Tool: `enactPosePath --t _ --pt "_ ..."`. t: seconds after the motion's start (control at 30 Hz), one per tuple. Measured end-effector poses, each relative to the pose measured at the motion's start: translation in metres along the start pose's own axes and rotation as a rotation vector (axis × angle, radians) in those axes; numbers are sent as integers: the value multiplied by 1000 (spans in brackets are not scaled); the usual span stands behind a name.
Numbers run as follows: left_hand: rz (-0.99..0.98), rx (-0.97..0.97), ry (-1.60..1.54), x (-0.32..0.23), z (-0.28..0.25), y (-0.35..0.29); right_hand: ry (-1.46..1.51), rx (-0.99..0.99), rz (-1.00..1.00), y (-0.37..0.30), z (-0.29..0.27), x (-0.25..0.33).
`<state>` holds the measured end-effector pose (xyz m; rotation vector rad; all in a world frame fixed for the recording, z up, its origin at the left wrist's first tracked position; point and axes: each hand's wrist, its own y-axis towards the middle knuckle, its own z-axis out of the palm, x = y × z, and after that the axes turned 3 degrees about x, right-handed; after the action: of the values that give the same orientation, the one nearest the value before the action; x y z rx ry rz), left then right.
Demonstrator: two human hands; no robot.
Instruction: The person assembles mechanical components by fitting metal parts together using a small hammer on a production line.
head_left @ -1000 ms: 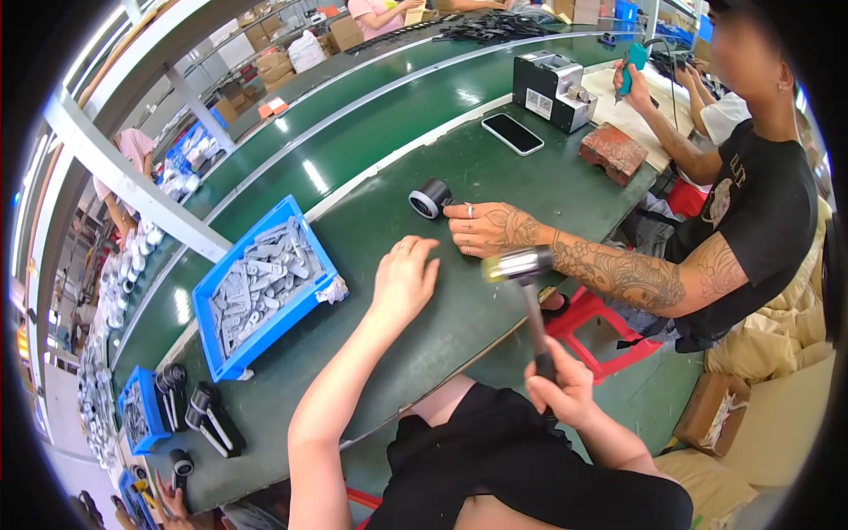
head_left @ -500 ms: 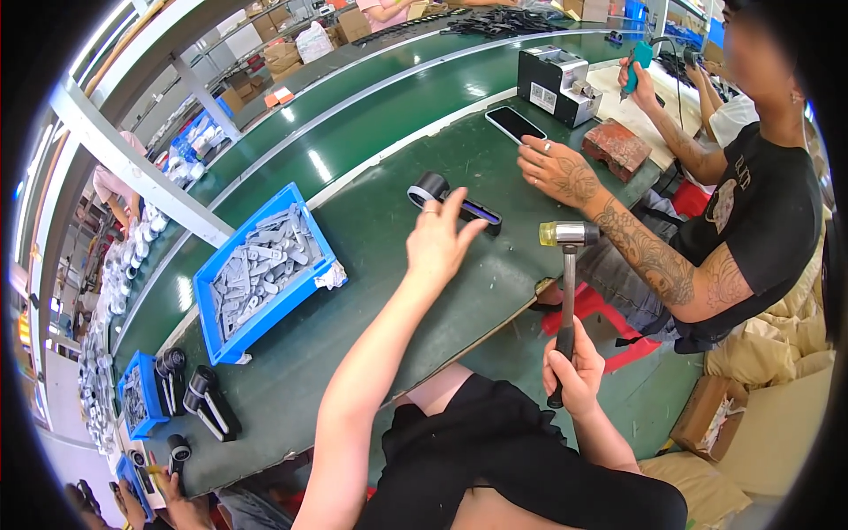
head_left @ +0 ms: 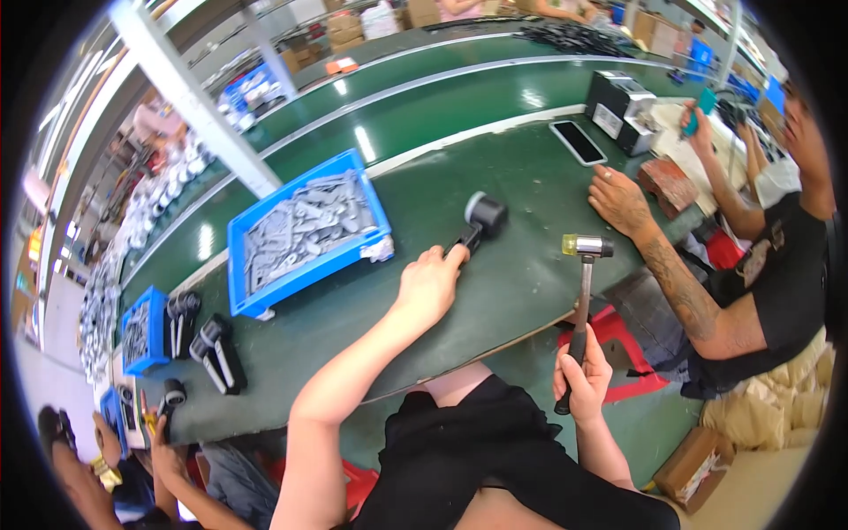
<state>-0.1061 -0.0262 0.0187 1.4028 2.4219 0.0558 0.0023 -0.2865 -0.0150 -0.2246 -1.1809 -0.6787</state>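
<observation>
My left hand [head_left: 428, 287] is closed around the handle of a black device with a round head [head_left: 488, 215], just above or on the green table. The device's head points away from me and to the right; most of its handle is hidden under my fingers. Upright in my right hand [head_left: 585, 375], beyond the table's front edge, is a small mallet [head_left: 586, 281], gripped by its black handle. Its head has a translucent yellow face on the left and a dark face on the right.
A blue tray [head_left: 309, 274] of grey plastic parts sits left of my left hand. Farther left are a smaller blue bin [head_left: 148, 358] and similar black devices [head_left: 216, 353]. A co-worker's hand [head_left: 621, 201] rests at right, near a phone [head_left: 579, 143], a reddish block [head_left: 669, 186] and a boxy machine [head_left: 621, 110].
My left hand has closed on the black device's handle and swung it round, so its head points right instead of left. The mallet stays upright in my right hand. My view has shifted leftward.
</observation>
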Motion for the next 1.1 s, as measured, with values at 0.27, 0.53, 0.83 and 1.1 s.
enactPosePath --t 0.27,0.53,0.83,1.1 --pt "-184 55 -68 60 -76 -106 24 172 54 36 25 -21" --pt "-72 -334 181 131 -136 -41 41 291 30 77 65 -46" --pt "112 -210 42 193 -125 7 49 200 41 82 73 -54" --pt "-22 -501 -222 147 -124 -23 77 193 110 77 71 -47"
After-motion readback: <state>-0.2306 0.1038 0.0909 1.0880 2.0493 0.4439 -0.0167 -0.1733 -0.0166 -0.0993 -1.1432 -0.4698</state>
